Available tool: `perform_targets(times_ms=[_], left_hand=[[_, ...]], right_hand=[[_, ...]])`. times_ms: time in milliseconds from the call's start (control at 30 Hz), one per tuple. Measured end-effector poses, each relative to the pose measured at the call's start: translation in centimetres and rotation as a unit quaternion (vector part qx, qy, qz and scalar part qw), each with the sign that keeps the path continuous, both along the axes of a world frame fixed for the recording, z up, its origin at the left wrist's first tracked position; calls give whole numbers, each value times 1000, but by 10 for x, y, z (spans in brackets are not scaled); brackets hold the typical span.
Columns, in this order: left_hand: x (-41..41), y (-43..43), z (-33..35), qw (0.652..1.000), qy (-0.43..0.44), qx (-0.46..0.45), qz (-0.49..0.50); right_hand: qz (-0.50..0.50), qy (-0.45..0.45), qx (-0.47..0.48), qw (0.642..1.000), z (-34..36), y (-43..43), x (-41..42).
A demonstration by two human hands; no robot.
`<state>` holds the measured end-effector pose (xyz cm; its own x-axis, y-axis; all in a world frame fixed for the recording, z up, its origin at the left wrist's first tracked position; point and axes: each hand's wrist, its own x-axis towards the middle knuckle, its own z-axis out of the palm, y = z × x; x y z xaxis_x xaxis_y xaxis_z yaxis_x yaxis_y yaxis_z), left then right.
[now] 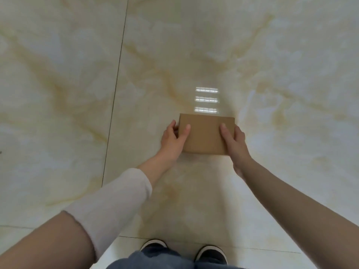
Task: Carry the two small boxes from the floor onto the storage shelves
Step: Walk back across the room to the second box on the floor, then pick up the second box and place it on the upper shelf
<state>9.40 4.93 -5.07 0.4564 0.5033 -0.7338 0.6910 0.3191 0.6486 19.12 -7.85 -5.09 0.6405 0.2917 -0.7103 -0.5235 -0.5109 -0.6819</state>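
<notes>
A small plain brown cardboard box (205, 133) is in the middle of the view, above the glossy tiled floor. My left hand (172, 139) grips its left side, thumb lying on top. My right hand (236, 142) grips its right side the same way. I cannot tell whether the box rests on the floor or is lifted off it. Only this one box is in view; no shelves are visible.
Cream marble-patterned floor tiles (272, 65) fill the view, with a dark grout line (114, 105) running down the left. My two dark shoes (210, 254) stand at the bottom edge. A ceiling light reflects on the floor (206, 100) just beyond the box.
</notes>
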Motion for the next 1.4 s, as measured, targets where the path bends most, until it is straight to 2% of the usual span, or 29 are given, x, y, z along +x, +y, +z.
perform_targets(times_ms=[67,233,433,600,800,1133,1400], left_hand=[[1,0,-6,999,5,31,-19],[5,5,-1,1000,3,23,4],[-5,0,57,999,-9,8,31],[-14,-5,174,999,-11,-24,40],[-24,-13,348,997,-9,-35,62],[-28,-21,632,995,-62,-28,67],[-27,-17,789,987,-150,-5,56]], right_hand=[[-29,8,22,999,-5,3,-3],[-68,54,59,995,0,9,-3],[-59,70,63,994,53,5,-10],[-68,73,58,993,169,1,-17],[-86,89,68,990,345,-5,-29],[-111,67,92,987,620,-12,-36],[-143,17,162,976,778,-17,-34]])
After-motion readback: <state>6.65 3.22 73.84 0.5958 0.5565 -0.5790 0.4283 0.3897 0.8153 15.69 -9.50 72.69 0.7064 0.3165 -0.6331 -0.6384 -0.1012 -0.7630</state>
